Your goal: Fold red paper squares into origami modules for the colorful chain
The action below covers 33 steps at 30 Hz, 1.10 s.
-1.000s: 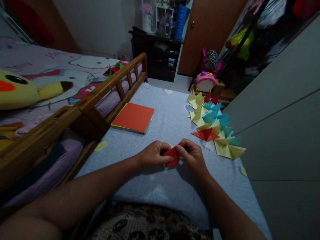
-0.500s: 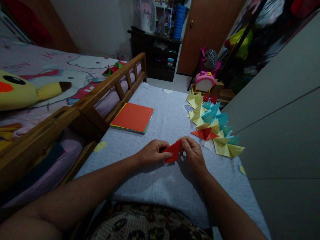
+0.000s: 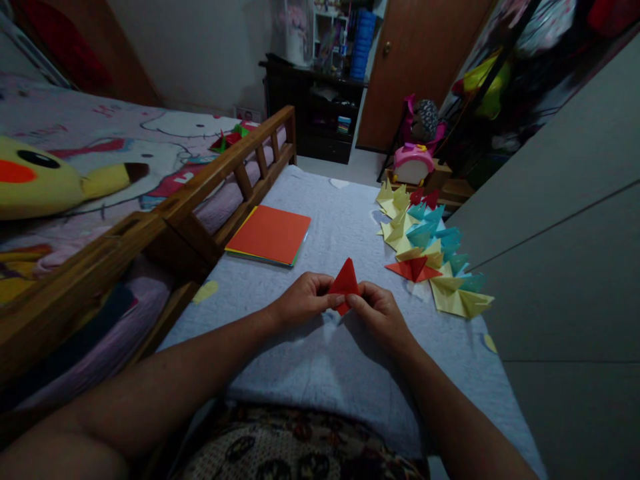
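Paper (image 3: pixel 346 277), red and folded, stands point-up between your left hand (image 3: pixel 310 300) and right hand (image 3: pixel 383 311), both pinched on its lower part over the pale cloth (image 3: pixel 300 373); its slant of half a second ago is gone, apparently bringing another edge under your thumbs. Your fingers hide its back and lower creases. Beyond lie the orange-topped stack (image 3: pixel 270 233) and folded yellow, blue and red pieces (image 3: pixel 425 232), overlapping past sure counting, before a dark cabinet (image 3: pixel 325 148) with indistinct contents.
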{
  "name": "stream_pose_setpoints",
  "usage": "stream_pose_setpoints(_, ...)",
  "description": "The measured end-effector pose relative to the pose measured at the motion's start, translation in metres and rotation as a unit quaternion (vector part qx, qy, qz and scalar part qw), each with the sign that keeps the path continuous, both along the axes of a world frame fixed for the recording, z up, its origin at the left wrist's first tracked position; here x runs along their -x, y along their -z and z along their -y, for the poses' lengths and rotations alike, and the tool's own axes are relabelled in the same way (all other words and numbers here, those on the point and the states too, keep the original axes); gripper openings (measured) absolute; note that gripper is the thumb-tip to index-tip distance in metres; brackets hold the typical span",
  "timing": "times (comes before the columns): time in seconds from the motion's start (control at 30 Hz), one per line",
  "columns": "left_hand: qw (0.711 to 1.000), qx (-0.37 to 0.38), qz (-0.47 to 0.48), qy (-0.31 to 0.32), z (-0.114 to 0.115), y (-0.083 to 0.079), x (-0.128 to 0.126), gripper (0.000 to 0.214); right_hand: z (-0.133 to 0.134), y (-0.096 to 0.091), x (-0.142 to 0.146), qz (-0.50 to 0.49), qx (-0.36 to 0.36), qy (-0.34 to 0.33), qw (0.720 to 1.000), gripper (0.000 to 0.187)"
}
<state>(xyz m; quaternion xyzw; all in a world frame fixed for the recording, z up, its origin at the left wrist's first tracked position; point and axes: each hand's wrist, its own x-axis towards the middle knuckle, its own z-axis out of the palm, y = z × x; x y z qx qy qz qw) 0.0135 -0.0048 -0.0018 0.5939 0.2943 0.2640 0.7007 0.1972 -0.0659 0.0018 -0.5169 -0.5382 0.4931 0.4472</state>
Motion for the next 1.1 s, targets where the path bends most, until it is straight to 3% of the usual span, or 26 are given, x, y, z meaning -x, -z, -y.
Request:
stream_pose_setpoints(0.3, 1.000, 0.007, -0.017, 0.001, -0.003, -0.001, 0.003, 0.026, -0.003, -0.006, -0.006, -0.038, 0.009, 0.028, 0.999, 0.032)
stream_pose_setpoints(0.47, 0.997, -0.042, -0.047, -0.043, -0.005, -0.003, 0.006, 0.026, -0.004, -0.002, -0.009, -0.022, 0.006, 0.049, 0.999, 0.035)
stream_pose_setpoints(0.63, 0.991, -0.102, -0.059, -0.062, -0.007, -0.004, 0.010, 0.022, -0.004, -0.001, -0.014, -0.001, -0.006, 0.025, 1.000, 0.031)
stream_pose_setpoints(0.77, 0.969, -0.206, -0.098, -0.095, -0.008, -0.004, 0.012, 0.019, -0.004, -0.001, -0.014, 0.040, -0.065, 0.018, 0.997, 0.020)
stream_pose_setpoints(0.87, 0.936, -0.312, -0.123, -0.111, -0.007, -0.004, 0.011, 0.017, -0.006, 0.002, -0.011, 0.095, -0.157, 0.042, 0.982, 0.037)
stream_pose_setpoints(1.0, 0.898, -0.410, -0.121, -0.104, -0.005, -0.001, 0.008, 0.012, -0.007, 0.008, -0.007, 0.189, -0.250, 0.067, 0.947, 0.013)
stream_pose_setpoints(1.1, 0.881, -0.446, -0.108, -0.116, -0.003, 0.000, 0.007, 0.015, -0.005, 0.011, -0.005, 0.232, -0.282, 0.076, 0.928, 0.015)
